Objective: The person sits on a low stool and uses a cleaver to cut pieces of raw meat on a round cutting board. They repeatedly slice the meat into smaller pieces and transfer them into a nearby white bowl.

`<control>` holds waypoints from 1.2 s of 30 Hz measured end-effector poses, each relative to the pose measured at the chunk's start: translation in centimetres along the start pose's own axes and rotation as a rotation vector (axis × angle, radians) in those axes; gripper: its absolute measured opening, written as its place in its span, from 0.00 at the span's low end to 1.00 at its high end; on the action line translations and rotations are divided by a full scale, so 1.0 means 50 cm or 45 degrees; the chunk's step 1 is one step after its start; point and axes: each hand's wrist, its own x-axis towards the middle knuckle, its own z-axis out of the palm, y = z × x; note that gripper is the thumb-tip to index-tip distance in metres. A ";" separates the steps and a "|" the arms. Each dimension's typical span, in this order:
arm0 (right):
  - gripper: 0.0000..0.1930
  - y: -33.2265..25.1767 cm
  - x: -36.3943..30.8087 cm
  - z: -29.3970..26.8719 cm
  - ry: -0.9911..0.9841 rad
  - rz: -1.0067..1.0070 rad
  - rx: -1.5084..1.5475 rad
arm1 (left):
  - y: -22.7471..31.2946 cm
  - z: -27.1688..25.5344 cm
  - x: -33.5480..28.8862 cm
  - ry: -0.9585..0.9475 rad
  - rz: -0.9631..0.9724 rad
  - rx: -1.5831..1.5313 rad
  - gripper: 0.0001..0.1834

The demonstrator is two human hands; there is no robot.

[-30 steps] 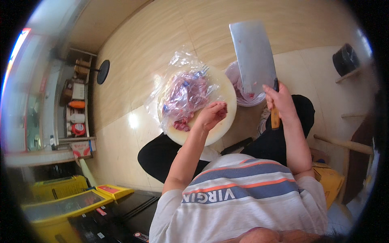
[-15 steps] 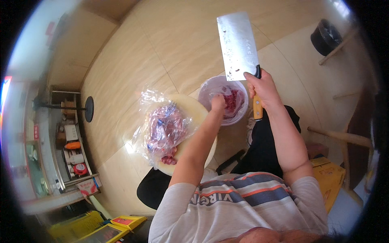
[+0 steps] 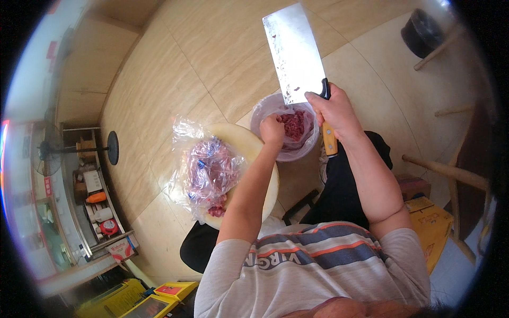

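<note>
My right hand (image 3: pixel 339 112) grips a cleaver (image 3: pixel 295 55) by its wooden handle, the broad blade pointing up and away, with the thumb on its base. A white bucket (image 3: pixel 291 157) lined with clear plastic stands in front of me, holding chopped dark red meat (image 3: pixel 295 126). At the bucket's left side, against the meat, my left hand (image 3: pixel 272 129) is closed; its fingertips are hidden, so what they hold cannot be seen. Left of the bucket, a round pale chopping block (image 3: pixel 228 131) carries a clear plastic bag of meat (image 3: pixel 209 165), with a few meat pieces (image 3: pixel 216 211) near its front edge.
A standing fan's round base (image 3: pixel 113 148) juts out at the left beside a shelf of small goods (image 3: pixel 101 199). Wooden furniture legs (image 3: pixel 445 172) and a yellow carton (image 3: pixel 430 225) are at the right. A black bucket (image 3: pixel 422 34) sits far right on the tiled floor.
My left hand has drawn back to the left within the bucket, showing more of the meat. The cleaver has shifted slightly left and tilted. The whole view has moved a little.
</note>
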 end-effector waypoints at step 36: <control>0.08 0.100 -0.057 0.104 -0.258 -0.116 -0.308 | -0.407 -0.251 -0.557 0.566 -0.160 0.550 0.18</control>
